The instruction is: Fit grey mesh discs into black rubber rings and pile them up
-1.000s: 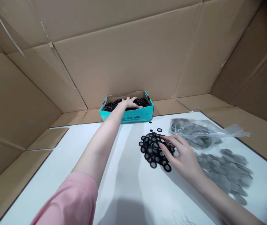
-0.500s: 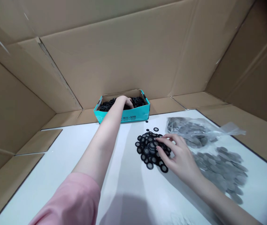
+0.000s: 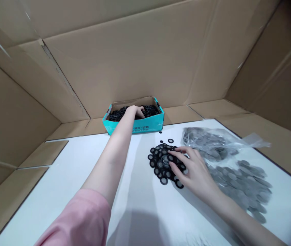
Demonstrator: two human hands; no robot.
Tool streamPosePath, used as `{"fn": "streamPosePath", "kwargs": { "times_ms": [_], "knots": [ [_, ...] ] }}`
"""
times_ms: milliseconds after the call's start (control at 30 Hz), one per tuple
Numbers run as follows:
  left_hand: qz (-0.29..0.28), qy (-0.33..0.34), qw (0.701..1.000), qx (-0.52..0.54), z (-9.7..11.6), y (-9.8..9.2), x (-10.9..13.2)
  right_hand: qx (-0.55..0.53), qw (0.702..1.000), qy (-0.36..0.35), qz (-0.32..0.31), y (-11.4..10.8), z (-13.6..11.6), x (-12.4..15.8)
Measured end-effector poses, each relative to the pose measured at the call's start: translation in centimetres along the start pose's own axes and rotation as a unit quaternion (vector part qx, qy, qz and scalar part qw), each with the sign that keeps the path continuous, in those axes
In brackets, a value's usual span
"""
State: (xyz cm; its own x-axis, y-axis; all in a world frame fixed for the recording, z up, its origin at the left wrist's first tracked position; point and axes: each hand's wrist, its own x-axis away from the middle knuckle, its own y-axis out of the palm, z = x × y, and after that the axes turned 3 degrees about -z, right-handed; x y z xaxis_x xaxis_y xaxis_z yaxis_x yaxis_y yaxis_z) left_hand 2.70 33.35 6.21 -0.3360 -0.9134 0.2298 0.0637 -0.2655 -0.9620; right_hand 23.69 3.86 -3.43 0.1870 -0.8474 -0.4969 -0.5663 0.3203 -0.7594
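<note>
My left hand [image 3: 137, 111] reaches into a teal box [image 3: 147, 123] at the back of the table, over many black rings [image 3: 117, 114]. Its thumb and a finger show apart; the other fingers are hidden, and nothing shows between the visible ones. My right hand [image 3: 188, 165] rests over the right side of a pile of black-rimmed grey discs [image 3: 158, 164]. Its thumb and fingers are spread, with the tips touching or just above the discs, and no disc is clearly held.
A clear plastic bag [image 3: 212, 141] of grey discs lies behind my right hand. Loose grey discs [image 3: 247, 188] spread to the right of my right wrist. Cardboard walls [image 3: 130, 61] stand around the white table [image 3: 78, 160].
My right hand has shifted very slightly left over the pile. The fingers of my left hand have moved a little inside the box.
</note>
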Motion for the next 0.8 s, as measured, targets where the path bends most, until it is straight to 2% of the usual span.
{"fn": "streamPosePath", "kwargs": {
  "times_ms": [133,433,800],
  "knots": [
    [-0.001,-0.042,0.999,0.008,0.0,0.3,0.7,-0.003,1.000,-0.008,0.007,-0.1,-0.1,-0.1],
    [0.092,-0.024,0.994,0.047,-0.5,0.6,1.5,-0.006,1.000,-0.016,0.014,-0.1,0.0,-0.1],
    [0.171,-0.057,0.963,0.201,-2.8,-0.2,3.2,-0.017,0.999,-0.015,0.023,-0.1,0.0,-0.1]
  ]
}}
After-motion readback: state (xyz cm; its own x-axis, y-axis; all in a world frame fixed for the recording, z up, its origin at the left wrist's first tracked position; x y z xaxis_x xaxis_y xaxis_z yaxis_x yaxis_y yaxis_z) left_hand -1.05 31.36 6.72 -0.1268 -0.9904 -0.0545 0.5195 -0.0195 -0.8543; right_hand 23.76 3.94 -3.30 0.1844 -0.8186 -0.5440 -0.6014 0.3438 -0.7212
